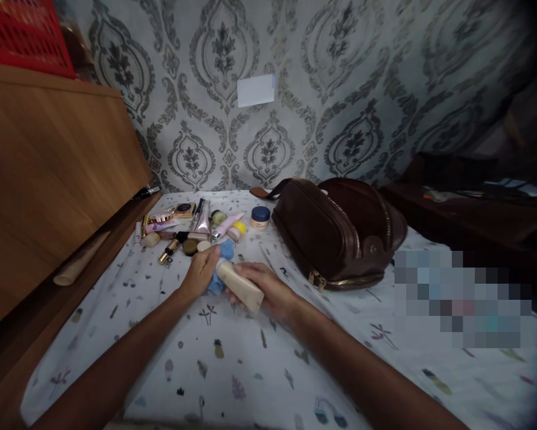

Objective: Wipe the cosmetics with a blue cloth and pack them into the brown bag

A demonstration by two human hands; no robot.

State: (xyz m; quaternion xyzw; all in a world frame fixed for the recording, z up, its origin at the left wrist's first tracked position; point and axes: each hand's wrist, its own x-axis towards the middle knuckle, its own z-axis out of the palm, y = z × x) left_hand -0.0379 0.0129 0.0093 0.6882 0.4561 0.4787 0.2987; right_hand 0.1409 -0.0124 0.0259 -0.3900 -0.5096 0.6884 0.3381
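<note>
A beige squeeze tube (242, 286) lies slantwise in my right hand (266, 286), its fingers wrapped round the body. My left hand (202, 269) grips a blue cloth (226, 249) against the tube's white cap end; part of the cloth hangs below the fingers. Just beyond my hands, several cosmetics lie grouped on the patterned sheet: a pink tube (229, 225), a silvery pink tube (203, 218), a yellow-lidded jar (237, 230) and a gold-capped bottle (168, 252). A dark-blue-lidded jar (260, 218) stands a little apart to their right.
A brown leather toiletry bag (335, 233) with its zipper open sits on the right. A wooden cabinet (57, 179) borders the left side, with a red basket (24, 36) on top. Patterned wallpaper (268, 143) rises behind. A pixelated patch covers something at the right.
</note>
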